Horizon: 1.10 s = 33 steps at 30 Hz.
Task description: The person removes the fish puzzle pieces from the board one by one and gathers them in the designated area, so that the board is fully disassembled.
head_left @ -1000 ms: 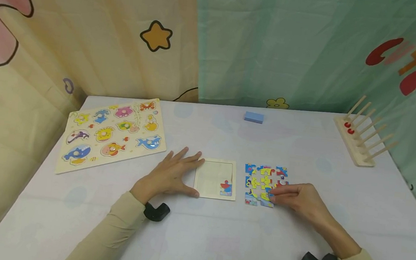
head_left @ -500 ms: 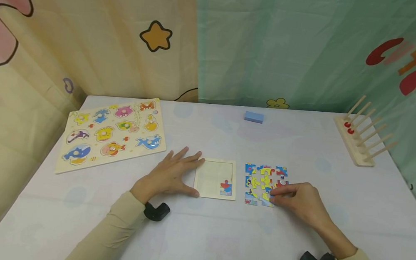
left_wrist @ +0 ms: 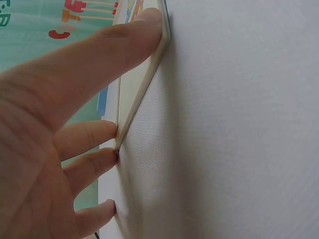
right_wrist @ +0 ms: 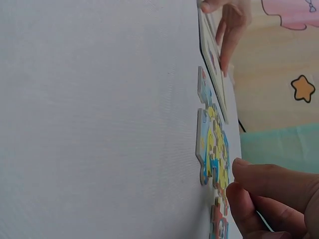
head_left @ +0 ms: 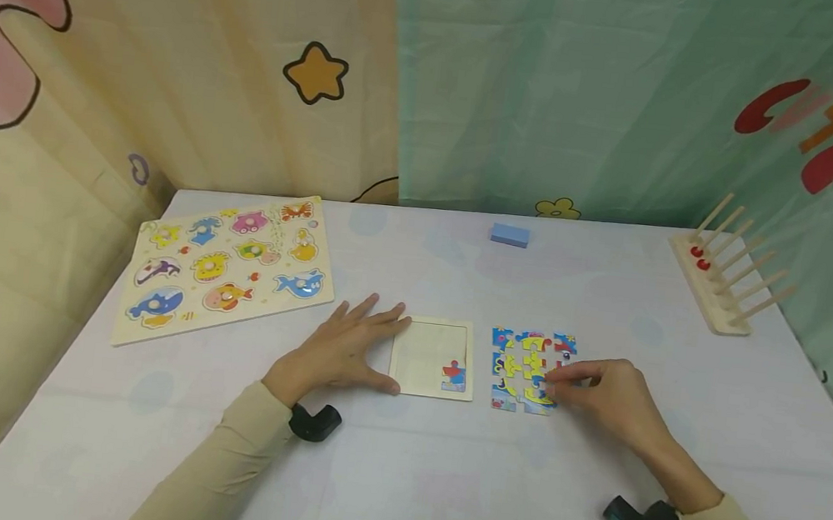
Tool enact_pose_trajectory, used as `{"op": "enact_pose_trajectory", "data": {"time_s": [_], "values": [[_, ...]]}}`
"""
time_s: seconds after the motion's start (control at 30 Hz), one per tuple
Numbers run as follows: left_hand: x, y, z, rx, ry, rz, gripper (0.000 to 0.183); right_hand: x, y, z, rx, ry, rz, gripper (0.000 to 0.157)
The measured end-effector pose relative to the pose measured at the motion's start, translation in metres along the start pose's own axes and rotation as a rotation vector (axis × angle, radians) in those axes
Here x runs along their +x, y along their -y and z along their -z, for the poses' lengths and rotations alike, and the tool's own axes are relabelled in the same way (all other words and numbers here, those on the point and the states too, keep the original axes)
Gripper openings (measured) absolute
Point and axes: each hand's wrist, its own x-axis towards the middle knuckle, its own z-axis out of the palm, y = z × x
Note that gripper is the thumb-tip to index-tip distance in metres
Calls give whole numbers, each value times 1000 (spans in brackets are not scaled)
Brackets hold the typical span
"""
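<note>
My left hand (head_left: 343, 349) is spread at the left side of a small square wooden puzzle tray (head_left: 418, 356). Its thumb and fingertips touch the tray's edge, as the left wrist view also shows. In the tray's lower right corner lies one red and blue jigsaw piece (head_left: 455, 377). To the right of the tray, several loose blue and yellow jigsaw pieces (head_left: 531, 361) lie face up in a rough square. My right hand (head_left: 610, 400) has thumb and index fingertips close together at the right side of these pieces. No piece shows between them in the right wrist view.
A knobbed sea-animal puzzle board (head_left: 227, 271) lies at the left of the table. A blue block (head_left: 510, 235) rests near the back edge. On the right stands a wooden peg rack (head_left: 714, 293) with red beads. Curtains hang behind.
The lower middle jigsaw piece has turned and shifted to sit straighter among the others. My right hand has moved slightly up and right; the left hand stays at the tray.
</note>
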Motion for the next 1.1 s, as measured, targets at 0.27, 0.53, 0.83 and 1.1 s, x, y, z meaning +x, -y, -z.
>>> {"op": "enact_pose_trajectory", "data": {"time_s": [0.27, 0.53, 0.83, 1.1], "values": [[0, 0, 0, -4, 3, 3, 98, 12, 19, -9, 25, 1, 106, 19], [0, 0, -2, -14, 1, 1, 97, 28, 44, -38, 54, 75, 217, 15], [1, -1, -2, -4, 2, 3, 97, 39, 58, -59, 53, 127, 385, 19], [1, -1, 0, 0, 10, 11, 97, 38, 62, -61, 9, 134, 411, 19]]}}
